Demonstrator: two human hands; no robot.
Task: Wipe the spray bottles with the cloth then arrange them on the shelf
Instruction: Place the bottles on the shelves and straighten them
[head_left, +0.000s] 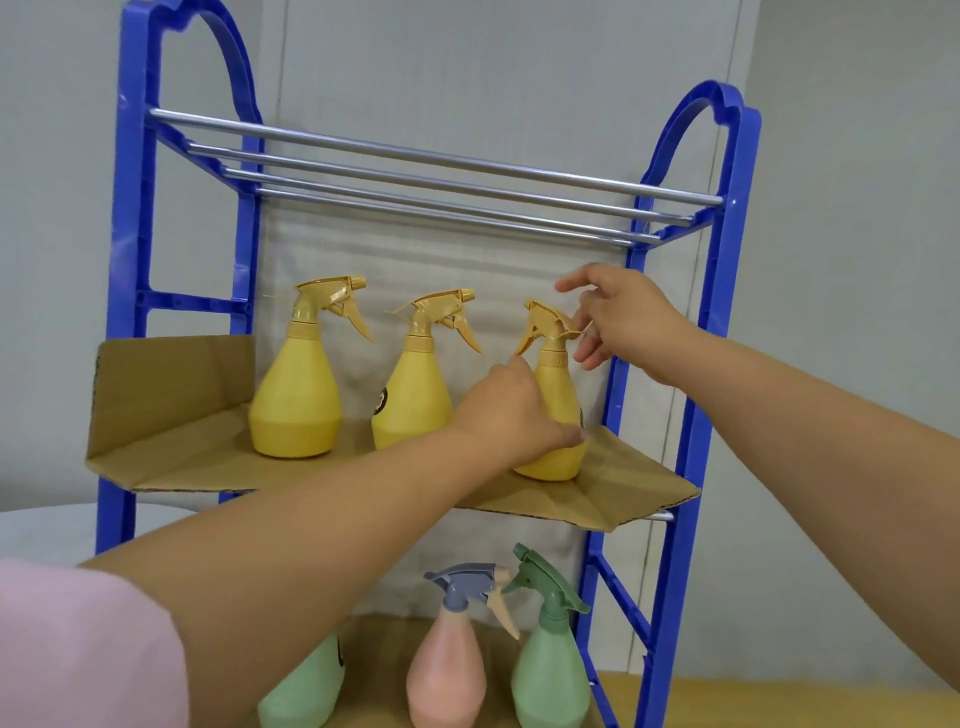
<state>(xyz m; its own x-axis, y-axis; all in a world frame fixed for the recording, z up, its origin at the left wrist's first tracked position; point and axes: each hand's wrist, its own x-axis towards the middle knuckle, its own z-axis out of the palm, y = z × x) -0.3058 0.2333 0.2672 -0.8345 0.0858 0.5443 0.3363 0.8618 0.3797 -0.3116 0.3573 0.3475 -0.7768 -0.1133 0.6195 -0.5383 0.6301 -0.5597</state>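
**Clerk:** Nearest the camera?

**Inspector:** A pink sleeve (78, 649) at lower left, with a bare forearm running up from it. Below the arms is the bottom tier. On it are a pale green spray bottle (306, 691), its head hidden behind the forearm, and a peach spray bottle (447, 675) with a grey head. Just beside that is a dark-headed green spray bottle (550, 670). All three are upright.

**Clerk:** The hands?

**Inspector:** The left hand (511, 410) is wrapped round the body of the rightmost yellow spray bottle (558, 384), with the thumb lying across its front. The right hand (623, 317) is at that bottle's sprayer head, fingers spread and forefinger extended above it. A fingertip meets the rear tip of the head, and no finger curls round it.

**Clerk:** Position of that bottle?

**Inspector:** It stands on the middle tier, on the cardboard liner (613, 488), towards the right end. Its trigger faces left.

**Clerk:** Others on that tier?

**Inspector:** The left yellow spray bottle (296, 400) and the middle yellow spray bottle (410, 400). Both are upright, stand apart from each other, and have their triggers facing right. The middle one carries a dark round label, partly seen. The left hand hides whether it touches the held bottle.

**Clerk:** Beyond?

**Inspector:** The blue plastic rack (691, 415), with four metal rods (415, 171) spanning its top tier. A grey wall (857, 156) stands behind.
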